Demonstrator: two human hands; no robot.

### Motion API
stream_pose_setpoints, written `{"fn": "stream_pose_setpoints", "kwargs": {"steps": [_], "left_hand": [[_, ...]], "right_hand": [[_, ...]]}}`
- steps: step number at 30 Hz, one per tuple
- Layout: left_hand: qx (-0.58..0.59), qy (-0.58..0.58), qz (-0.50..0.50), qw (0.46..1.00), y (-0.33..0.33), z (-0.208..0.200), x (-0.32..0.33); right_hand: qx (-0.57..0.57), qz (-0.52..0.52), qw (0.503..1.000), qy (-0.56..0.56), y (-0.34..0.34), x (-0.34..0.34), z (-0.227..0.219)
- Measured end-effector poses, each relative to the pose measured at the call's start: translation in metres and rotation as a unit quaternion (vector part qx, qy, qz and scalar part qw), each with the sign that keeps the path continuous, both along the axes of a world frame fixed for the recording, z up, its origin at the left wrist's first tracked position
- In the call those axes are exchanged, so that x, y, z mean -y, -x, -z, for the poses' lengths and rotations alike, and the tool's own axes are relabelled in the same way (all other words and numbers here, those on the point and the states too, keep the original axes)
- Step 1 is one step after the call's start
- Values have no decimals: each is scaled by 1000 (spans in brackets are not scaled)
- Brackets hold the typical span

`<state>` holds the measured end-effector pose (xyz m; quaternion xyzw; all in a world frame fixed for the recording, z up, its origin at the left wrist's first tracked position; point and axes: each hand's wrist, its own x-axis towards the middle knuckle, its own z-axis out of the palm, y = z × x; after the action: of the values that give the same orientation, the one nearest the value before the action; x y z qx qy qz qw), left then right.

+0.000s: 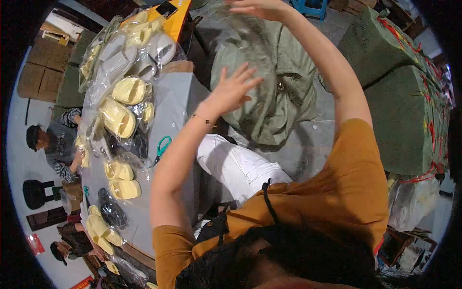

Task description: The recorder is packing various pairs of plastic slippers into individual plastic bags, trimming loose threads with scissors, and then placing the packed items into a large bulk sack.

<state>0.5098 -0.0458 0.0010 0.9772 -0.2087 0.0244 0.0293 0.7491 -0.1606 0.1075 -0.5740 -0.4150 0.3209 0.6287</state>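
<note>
My left hand (233, 90) is open with its fingers spread, above the near side of a large grey-green woven sack (288, 101). My right hand (260, 7) reaches to the top edge of the view, partly cut off, its fingers stretched out. Between the two hands lies a blurred, see-through patch over the sack; I cannot tell what it is. Left of my left hand, yellow slide slippers (118, 118) and grey slide slippers (115, 60) lie in clear plastic bags on a grey table (168, 103). Scissors with green handles (163, 146) rest near the table's edge.
Dark phone (166, 9) on an orange surface (180, 21) at the far end. Green bales (404, 120) tied with red cord stand to the right. A blue stool (310, 8) is at the top. Two people (57, 144) sit across the table.
</note>
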Motion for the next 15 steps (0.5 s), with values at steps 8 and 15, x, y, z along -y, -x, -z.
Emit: {"fn": "stream_pose_setpoints", "kwargs": {"steps": [8,15], "left_hand": [[-208,-50,-209,954,-3,119,7],[-122,63,-179,974,20,155,24]], "right_hand": [[453,57,880,131,3,23,111],[407,-212,767,449,36,111,331]]}}
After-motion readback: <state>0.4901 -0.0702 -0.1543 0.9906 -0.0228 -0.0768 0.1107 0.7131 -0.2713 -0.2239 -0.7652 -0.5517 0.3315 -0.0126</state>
